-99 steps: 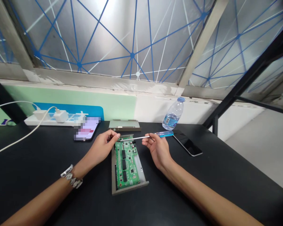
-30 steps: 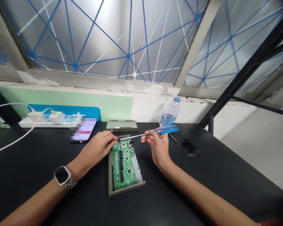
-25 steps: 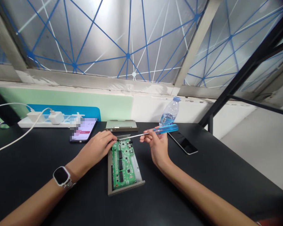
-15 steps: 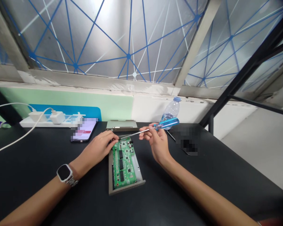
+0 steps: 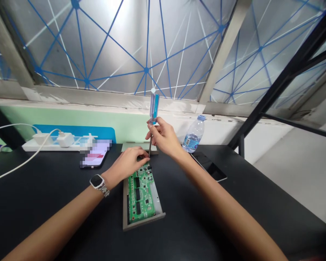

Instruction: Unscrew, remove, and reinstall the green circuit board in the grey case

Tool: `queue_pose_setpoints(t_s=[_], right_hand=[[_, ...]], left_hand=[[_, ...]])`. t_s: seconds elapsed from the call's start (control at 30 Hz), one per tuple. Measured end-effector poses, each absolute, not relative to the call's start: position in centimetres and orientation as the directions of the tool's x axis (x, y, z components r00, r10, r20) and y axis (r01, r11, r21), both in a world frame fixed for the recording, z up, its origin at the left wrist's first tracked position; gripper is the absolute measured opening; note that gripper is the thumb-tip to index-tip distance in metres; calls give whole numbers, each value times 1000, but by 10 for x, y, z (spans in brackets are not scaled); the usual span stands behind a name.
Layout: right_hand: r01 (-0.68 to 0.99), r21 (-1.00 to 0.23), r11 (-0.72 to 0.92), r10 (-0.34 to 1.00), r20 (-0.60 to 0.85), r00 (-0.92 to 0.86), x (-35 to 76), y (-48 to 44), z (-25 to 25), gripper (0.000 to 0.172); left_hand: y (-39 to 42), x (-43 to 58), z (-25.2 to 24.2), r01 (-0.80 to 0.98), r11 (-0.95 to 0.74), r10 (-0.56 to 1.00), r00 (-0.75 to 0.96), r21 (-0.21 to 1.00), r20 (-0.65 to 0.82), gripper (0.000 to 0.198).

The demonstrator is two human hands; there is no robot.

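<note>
A screwdriver point(image 5: 154, 108) with a clear and blue handle stands nearly upright, tip down at the far end of a green circuit board point(image 5: 141, 192). Just below the handle, the fingers of my right hand point(image 5: 163, 136) close around it. My left hand point(image 5: 132, 161) reaches over the board's far left corner, thumb and fingers drawn together beside the screwdriver's tip. What those fingers pinch, if anything, is hidden. The board lies in an open grey metal case point(image 5: 125, 214), whose far end the left hand covers.
Behind the hands lies a grey metal panel point(image 5: 127, 146). A phone point(image 5: 96, 156) and a white power strip point(image 5: 28, 146) with plugs and cables are at the left. A water bottle point(image 5: 193, 137) and a dark flat device point(image 5: 213, 168) with a cable stand right on the black table point(image 5: 184, 224).
The screwdriver has swung from slanting with its handle to the right to nearly upright. My right hand has moved left and up; my left hand has shifted right along the board's far end.
</note>
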State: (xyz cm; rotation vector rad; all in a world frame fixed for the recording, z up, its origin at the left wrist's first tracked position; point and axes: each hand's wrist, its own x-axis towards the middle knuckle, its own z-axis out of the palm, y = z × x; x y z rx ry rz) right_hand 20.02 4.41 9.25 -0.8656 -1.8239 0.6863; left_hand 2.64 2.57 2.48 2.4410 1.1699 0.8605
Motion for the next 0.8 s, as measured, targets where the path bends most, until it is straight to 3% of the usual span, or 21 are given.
queue_pose_setpoints(t_s=[0.37,0.8], right_hand=[[258,-733,629,767,533,-357,203,35,70,17],[348,-668,658,749,529,-400,198,30,75,13]], left_hand=[[24,19,-2,563,-564,825,366,604,430,14],[25,19,-6,567,-533,845,327,627,423,11]])
